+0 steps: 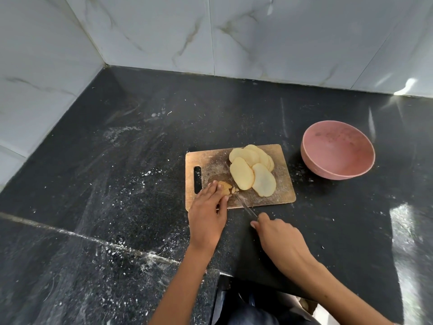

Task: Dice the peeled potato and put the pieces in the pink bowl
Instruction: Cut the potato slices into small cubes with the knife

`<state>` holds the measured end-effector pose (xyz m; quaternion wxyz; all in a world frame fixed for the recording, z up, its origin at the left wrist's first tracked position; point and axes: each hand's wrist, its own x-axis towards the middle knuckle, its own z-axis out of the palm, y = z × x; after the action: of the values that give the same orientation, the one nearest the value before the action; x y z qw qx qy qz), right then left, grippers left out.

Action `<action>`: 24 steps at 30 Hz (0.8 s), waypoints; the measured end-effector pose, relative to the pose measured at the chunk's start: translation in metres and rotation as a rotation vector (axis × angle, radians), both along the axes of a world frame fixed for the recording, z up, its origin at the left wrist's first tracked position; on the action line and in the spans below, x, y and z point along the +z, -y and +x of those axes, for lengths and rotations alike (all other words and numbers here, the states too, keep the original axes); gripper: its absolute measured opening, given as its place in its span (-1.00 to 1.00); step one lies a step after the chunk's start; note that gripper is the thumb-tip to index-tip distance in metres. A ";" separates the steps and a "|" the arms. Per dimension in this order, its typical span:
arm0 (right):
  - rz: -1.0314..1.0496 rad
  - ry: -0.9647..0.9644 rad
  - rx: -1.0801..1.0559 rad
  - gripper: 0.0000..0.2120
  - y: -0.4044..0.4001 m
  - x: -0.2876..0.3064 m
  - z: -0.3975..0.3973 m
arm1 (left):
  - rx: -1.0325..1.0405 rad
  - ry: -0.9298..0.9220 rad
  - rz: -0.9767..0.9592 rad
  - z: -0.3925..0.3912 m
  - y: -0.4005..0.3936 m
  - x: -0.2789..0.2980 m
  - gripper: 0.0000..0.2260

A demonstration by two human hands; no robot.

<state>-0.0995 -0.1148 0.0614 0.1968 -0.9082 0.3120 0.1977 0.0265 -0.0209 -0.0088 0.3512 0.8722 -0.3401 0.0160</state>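
Several pale potato slices (251,171) lie fanned out on a wooden cutting board (278,193). At the board's near left corner my left hand (208,212) holds down a small piece of potato (225,186) with its fingertips. My right hand (278,238) grips the handle of a knife (244,204), whose thin blade reaches up to the piece beside my left fingers. The handle is hidden inside my fist. The pink bowl (337,150) stands to the right of the board with nothing in it.
The board lies on a black stone counter (117,172) dusted with white specks. White marble-tiled walls (257,36) close the corner at the back and left. The counter's front edge steps inward just below my arms.
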 end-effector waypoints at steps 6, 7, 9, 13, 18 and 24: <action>-0.057 0.125 -0.007 -0.69 0.004 0.006 0.024 | 0.045 -0.017 -0.046 -0.004 -0.005 0.004 -0.76; -0.067 0.131 0.003 -0.67 0.004 0.005 0.028 | 0.044 -0.013 -0.052 -0.003 -0.005 0.004 -0.76; -0.069 0.138 0.017 -0.66 0.003 0.002 0.036 | 0.046 -0.005 -0.055 -0.002 -0.003 0.003 -0.76; -0.062 0.136 0.026 -0.67 0.003 -0.005 0.043 | 0.058 0.005 -0.051 -0.002 -0.001 0.000 -0.76; -0.068 0.154 0.044 -0.66 0.002 -0.011 0.047 | 0.055 0.030 -0.038 -0.001 0.001 -0.003 -0.76; -0.092 0.107 0.087 -0.71 0.001 -0.015 0.062 | 0.031 0.020 -0.034 0.000 0.002 -0.006 -0.77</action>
<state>-0.0372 -0.1153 0.0465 0.1624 -0.9384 0.2698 0.1424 0.0262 -0.0230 -0.0146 0.3624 0.8710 -0.3298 0.0357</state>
